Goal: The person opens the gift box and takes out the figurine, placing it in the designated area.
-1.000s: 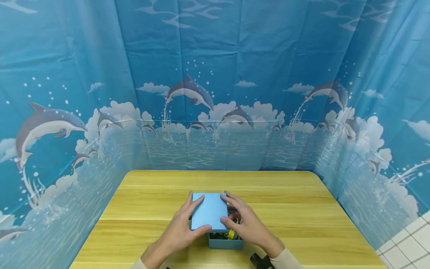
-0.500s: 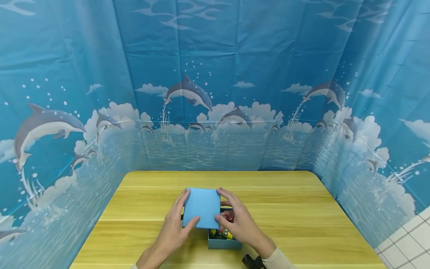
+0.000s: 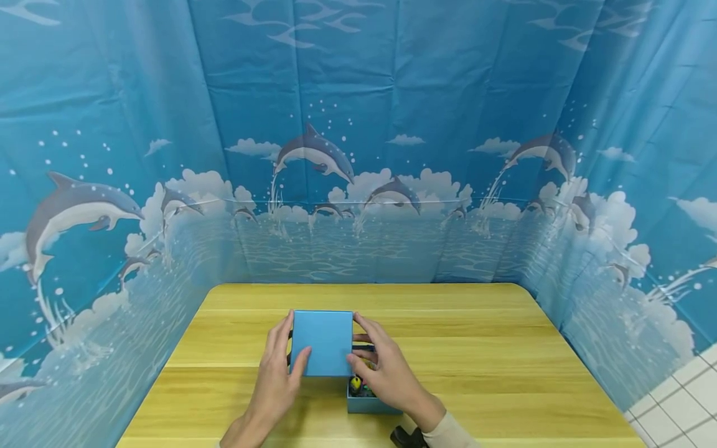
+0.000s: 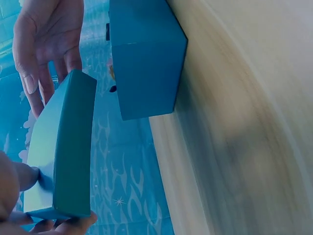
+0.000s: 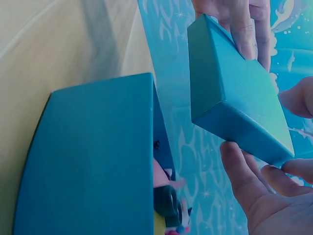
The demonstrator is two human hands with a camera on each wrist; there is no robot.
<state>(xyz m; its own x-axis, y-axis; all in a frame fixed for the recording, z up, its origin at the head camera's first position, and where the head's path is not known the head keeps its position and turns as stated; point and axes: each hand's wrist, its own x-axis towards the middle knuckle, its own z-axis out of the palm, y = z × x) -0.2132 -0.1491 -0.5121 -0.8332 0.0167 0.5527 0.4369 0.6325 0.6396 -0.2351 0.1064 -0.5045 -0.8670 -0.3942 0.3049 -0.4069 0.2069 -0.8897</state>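
Observation:
A blue box lid (image 3: 322, 342) is held level above the table by both hands. My left hand (image 3: 272, 370) grips its left side, thumb on the top face, other fingers along the edge. My right hand (image 3: 389, 376) holds the opposite side in the same way, as the right wrist view shows with fingertips at the rim of the lid (image 5: 249, 93). Below and to the right stands the matching blue box (image 3: 372, 406), uncovered and partly hidden by the right hand. Small colourful figures (image 3: 355, 384) fill it, one of them yellow and black, and some stick up past its rim.
The box stands near the front of the yellow wooden table (image 3: 476, 348). A black object (image 3: 407, 437) shows beside the right sleeve at the table's front. Blue dolphin-print curtains (image 3: 358, 249) enclose the back and sides.
Both hands have carried the lid left and slightly away from the person, off the box, so the lid overlaps the box less. The box has stayed in place.

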